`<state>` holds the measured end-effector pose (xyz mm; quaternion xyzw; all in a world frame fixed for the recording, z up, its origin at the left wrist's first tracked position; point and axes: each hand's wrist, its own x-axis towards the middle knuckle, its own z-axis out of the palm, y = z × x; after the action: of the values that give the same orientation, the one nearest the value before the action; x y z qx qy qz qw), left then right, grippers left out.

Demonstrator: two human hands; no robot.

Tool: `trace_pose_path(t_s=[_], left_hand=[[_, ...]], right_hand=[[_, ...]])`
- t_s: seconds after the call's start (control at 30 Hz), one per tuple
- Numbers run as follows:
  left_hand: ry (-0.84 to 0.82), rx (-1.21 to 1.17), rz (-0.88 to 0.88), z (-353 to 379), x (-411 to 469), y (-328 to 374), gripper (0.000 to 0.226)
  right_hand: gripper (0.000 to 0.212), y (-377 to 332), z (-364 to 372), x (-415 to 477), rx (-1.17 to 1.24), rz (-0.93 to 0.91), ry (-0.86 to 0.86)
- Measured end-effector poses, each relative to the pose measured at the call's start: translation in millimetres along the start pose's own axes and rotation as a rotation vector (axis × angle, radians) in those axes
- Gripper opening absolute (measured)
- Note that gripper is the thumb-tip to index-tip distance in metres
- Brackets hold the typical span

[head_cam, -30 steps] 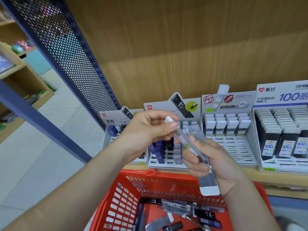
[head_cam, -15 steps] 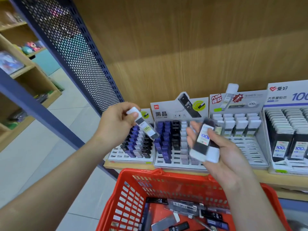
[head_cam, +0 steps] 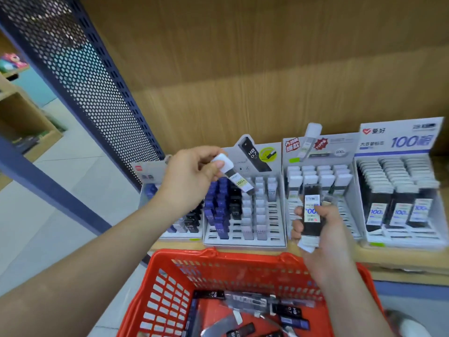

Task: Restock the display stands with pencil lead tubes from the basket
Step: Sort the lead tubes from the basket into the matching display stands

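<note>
Red plastic basket (head_cam: 170, 288), lattice-walled, at the bottom of the view, holding loose lead tubes (head_cam: 290, 312), mostly black, some printed HB 0.7. Wooden shelf (head_cam: 401, 260) behind it carries four card display stands side by side. Far-left stand (head_cam: 148, 171): blue and black tubes, largely hidden by the left arm. Second stand (head_cam: 243, 242): rows of blue, black and pale tubes, several front slots vacant. Third stand (head_cam: 349, 215): white-capped tubes at the back, front slots vacant. Right stand (head_cam: 401, 229): black tubes labelled 100. Left hand (head_cam: 192, 176), raised over the second stand, fingers pinched on the white cap of one tube (head_cam: 233, 175), which tilts down to the right. Right hand (head_cam: 323, 227), before the third stand, fingers closed round a bundle of black tubes (head_cam: 311, 212), white caps downward.
</note>
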<state>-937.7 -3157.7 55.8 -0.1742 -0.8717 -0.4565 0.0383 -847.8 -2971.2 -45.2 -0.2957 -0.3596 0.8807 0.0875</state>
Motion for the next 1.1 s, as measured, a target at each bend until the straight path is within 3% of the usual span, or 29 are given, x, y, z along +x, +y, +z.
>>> trace_pose_path(t_s=[0.13,0.4,0.83,1.1], left_hand=[[-0.078,0.045,0.062,53,15,16,0.017],[-0.252,0.365,0.156,127,32,17,0.018],[-0.382,0.488,0.205,148,37,11,0.018],[-0.366,0.634,0.301,148,38,8,0.019]], right_hand=[[0.025,-13,-21,-2,-0.116,-0.1,0.143],[0.024,-20,-42,1,-0.068,-0.173,0.174],[0.019,-25,-54,-1,0.023,-0.045,0.189],[0.019,-28,-53,-3,0.062,-0.005,0.16]])
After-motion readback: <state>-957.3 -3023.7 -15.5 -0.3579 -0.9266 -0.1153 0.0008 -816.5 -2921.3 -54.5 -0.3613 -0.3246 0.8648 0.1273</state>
